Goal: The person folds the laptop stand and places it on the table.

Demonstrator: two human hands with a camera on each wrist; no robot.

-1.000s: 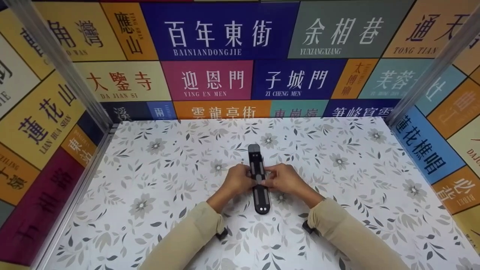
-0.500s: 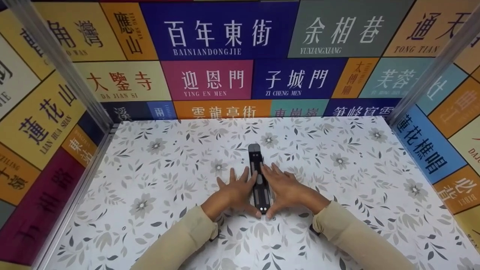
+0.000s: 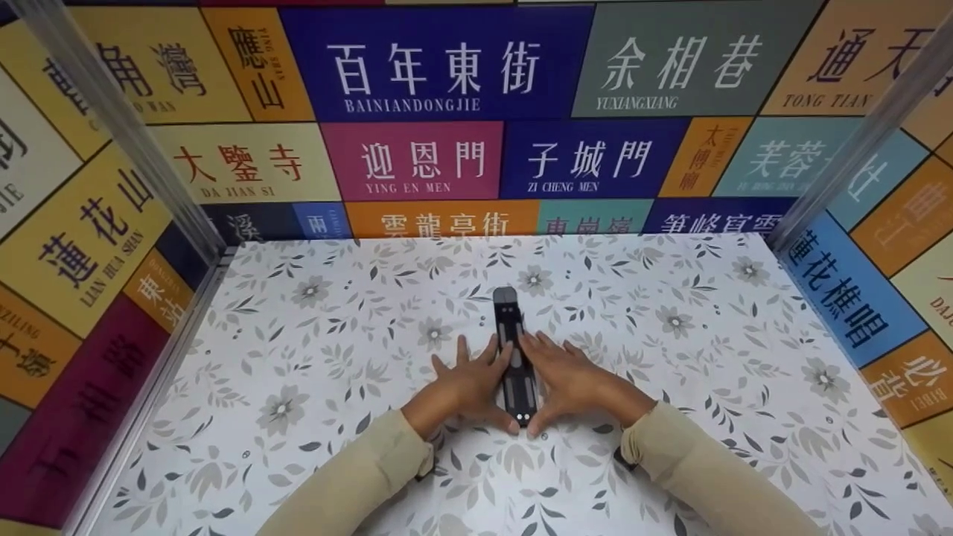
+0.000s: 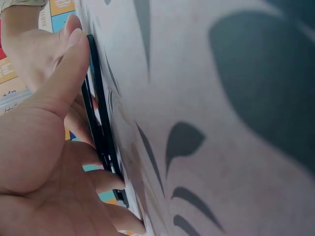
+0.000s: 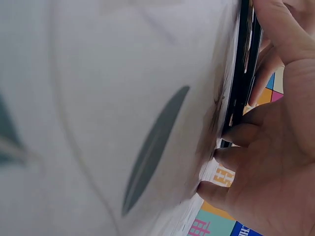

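A long, slim black folding bar point(image 3: 511, 318) with grey strips and pale dots near its ends lies on the table, its grey tip pointing away from me. Along its left side is my left hand point(image 3: 467, 387), fingers spread and fairly straight, index fingertip over its edge and thumb by the near end. My right hand point(image 3: 575, 380) mirrors this on the other side, with fingers extended along the bar and thumb at the near end. Both wrist views show the bar edge-on, as two thin black layers with a gap; fingertips in them reach down to the table.
The white table point(image 3: 357, 298) has a grey leaf and flower print. Behind it stands a back wall point(image 3: 439, 67) of coloured panels with Chinese lettering, and similar panels flank both sides. Clear corner strips point(image 3: 849, 126) rise at the back edges.
A second ago both hands pinched the bar at its middle. They then let go and spread out along its sides, thumbs shifting to the near end. The bar stays almost where it was.
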